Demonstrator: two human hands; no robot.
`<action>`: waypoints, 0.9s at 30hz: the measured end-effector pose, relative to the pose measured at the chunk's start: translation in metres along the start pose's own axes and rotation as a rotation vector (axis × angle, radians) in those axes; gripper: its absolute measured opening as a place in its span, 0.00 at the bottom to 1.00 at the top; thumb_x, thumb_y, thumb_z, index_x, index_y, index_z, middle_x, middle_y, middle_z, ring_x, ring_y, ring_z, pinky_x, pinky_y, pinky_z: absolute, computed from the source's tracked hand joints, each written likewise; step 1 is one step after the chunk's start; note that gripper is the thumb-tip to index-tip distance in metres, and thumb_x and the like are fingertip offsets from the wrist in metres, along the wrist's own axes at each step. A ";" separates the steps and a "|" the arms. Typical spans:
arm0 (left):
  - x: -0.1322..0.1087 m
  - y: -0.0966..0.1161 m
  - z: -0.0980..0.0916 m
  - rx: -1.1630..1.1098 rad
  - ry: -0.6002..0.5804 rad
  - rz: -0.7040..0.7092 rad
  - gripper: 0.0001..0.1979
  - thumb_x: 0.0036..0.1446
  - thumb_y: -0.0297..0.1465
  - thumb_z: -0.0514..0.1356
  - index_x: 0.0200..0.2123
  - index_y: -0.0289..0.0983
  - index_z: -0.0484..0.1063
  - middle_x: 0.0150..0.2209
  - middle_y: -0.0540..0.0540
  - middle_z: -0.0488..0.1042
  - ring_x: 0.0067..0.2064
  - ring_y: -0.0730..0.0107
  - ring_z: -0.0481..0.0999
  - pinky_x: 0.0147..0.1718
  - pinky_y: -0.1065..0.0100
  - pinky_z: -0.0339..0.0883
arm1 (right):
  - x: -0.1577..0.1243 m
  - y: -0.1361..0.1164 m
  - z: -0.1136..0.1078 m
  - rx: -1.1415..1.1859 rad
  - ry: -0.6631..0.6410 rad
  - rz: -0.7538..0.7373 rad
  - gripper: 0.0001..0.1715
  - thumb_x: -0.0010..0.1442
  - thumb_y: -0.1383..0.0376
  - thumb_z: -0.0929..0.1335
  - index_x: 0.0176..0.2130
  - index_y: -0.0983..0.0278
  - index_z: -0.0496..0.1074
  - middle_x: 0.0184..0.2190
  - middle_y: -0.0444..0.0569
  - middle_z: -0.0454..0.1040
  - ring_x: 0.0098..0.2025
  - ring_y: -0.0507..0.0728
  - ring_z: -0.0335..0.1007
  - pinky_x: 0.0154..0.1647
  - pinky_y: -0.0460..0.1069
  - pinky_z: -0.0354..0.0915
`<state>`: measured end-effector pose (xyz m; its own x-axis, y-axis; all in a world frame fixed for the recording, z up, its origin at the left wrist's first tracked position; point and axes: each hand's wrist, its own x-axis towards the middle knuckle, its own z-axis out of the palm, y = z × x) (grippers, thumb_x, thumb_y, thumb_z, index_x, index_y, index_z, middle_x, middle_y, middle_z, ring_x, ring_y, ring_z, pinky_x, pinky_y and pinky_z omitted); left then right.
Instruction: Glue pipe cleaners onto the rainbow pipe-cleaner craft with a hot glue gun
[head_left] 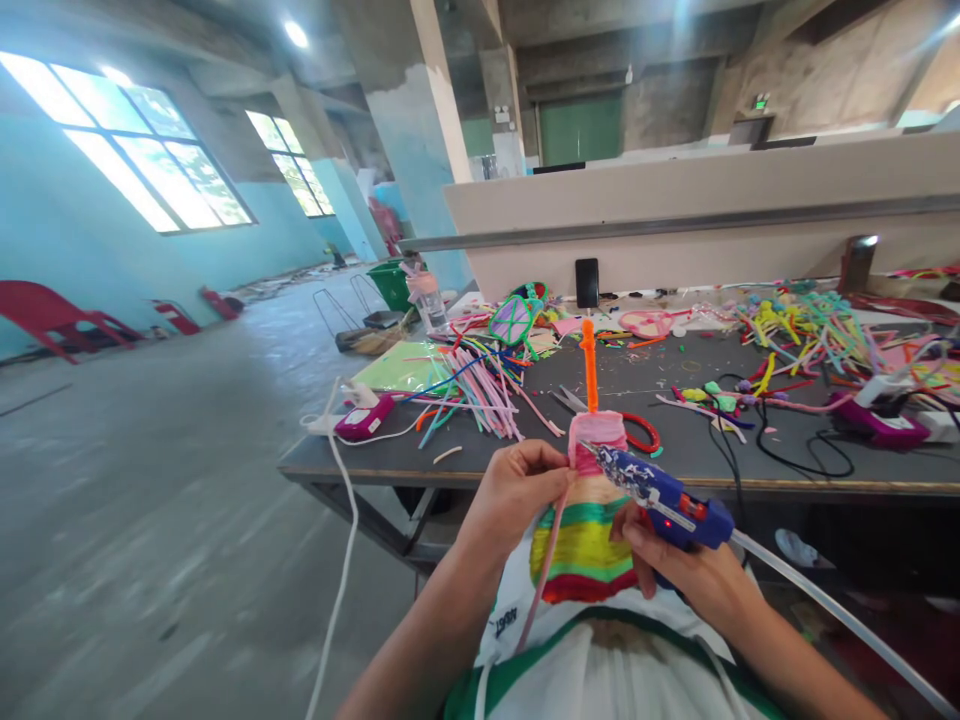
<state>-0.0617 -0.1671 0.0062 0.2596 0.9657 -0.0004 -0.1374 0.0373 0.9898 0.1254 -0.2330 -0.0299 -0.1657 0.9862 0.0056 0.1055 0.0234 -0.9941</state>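
Observation:
My left hand [517, 490] is closed round a striped cone-shaped craft piece [586, 540], wound in pink, yellow, green and red bands, with an orange pipe cleaner [589, 365] standing up from its top. A loose pink strand [541, 570] hangs down from under the fingers. My right hand [675, 570] grips a blue glue gun [660, 495] with a white glue stick trailing behind; its nozzle touches the pink band near the top. Both hands are held just in front of the table edge, above my lap.
The dark worktable [525, 455] carries several loose pipe cleaners [480, 390], red-handled scissors [630, 425], green sheets [401, 365], a magenta device [364, 415] with a white cable, a bottle [429, 300] and black wires [780, 440]. A beige partition [712, 200] stands behind. Open concrete floor lies to the left.

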 end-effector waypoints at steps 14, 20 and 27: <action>0.001 -0.002 0.000 0.044 0.010 0.000 0.07 0.39 0.28 0.67 0.22 0.32 0.72 0.18 0.52 0.70 0.20 0.80 0.64 0.20 0.76 0.57 | 0.003 -0.002 -0.005 -0.045 -0.056 -0.021 0.23 0.58 0.47 0.65 0.22 0.61 0.68 0.19 0.46 0.72 0.25 0.55 0.70 0.30 0.50 0.66; 0.001 -0.001 0.001 0.029 0.010 -0.014 0.07 0.38 0.29 0.67 0.22 0.33 0.73 0.19 0.52 0.71 0.20 0.79 0.64 0.20 0.76 0.57 | 0.001 0.000 -0.005 -0.010 -0.038 -0.015 0.23 0.56 0.46 0.67 0.24 0.61 0.70 0.20 0.46 0.73 0.26 0.55 0.72 0.30 0.49 0.68; 0.001 -0.001 0.002 0.014 0.003 -0.015 0.08 0.38 0.29 0.68 0.23 0.32 0.72 0.19 0.52 0.70 0.20 0.80 0.64 0.21 0.76 0.57 | 0.003 0.008 -0.005 -0.001 -0.064 -0.059 0.25 0.56 0.45 0.66 0.24 0.62 0.69 0.19 0.46 0.74 0.25 0.55 0.72 0.28 0.49 0.67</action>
<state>-0.0597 -0.1667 0.0055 0.2583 0.9659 -0.0157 -0.1201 0.0482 0.9916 0.1309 -0.2290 -0.0377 -0.2342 0.9705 0.0570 0.0947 0.0811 -0.9922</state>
